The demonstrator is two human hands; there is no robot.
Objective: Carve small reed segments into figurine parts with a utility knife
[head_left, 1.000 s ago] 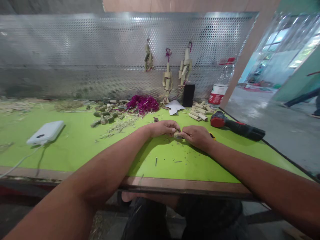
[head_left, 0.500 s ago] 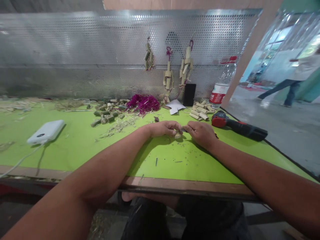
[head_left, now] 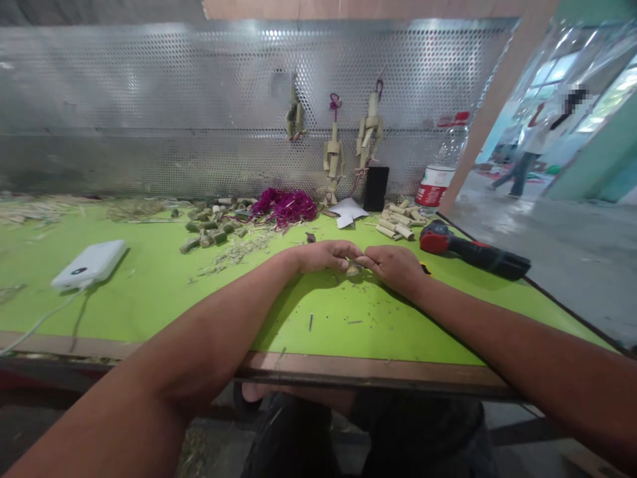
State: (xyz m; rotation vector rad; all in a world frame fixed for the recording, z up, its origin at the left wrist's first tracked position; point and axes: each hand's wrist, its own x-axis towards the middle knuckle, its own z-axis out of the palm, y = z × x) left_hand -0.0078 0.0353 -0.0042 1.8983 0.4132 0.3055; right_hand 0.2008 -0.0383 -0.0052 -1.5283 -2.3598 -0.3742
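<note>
My left hand (head_left: pixel 331 255) is closed on a small, pale piece of bamboo (head_left: pixel 353 271), holding it low over the green tabletop. My right hand (head_left: pixel 393 265) presses against it from the right, its thumb stretched toward the piece. In the right fist is what looks like a knife, mostly hidden; a yellow and black end (head_left: pixel 426 268) shows behind the wrist. The fingertips of both hands meet around the bamboo. Dark crumbs and small slivers (head_left: pixel 311 322) lie on the table just in front.
Behind are cut bamboo pieces (head_left: pixel 206 232), purple string (head_left: pixel 283 207) and pale tubes (head_left: pixel 398 220). A cordless power tool (head_left: pixel 472 251) lies right, a white power bank (head_left: pixel 90 264) left. Bamboo figures (head_left: pixel 334 156) hang on the perforated metal panel (head_left: pixel 199 99). A person (head_left: pixel 535 146) is beyond.
My right hand has shifted slightly left, its thumb now reaching over the bamboo and covering the grey blade seen earlier. The person in the background has moved left.
</note>
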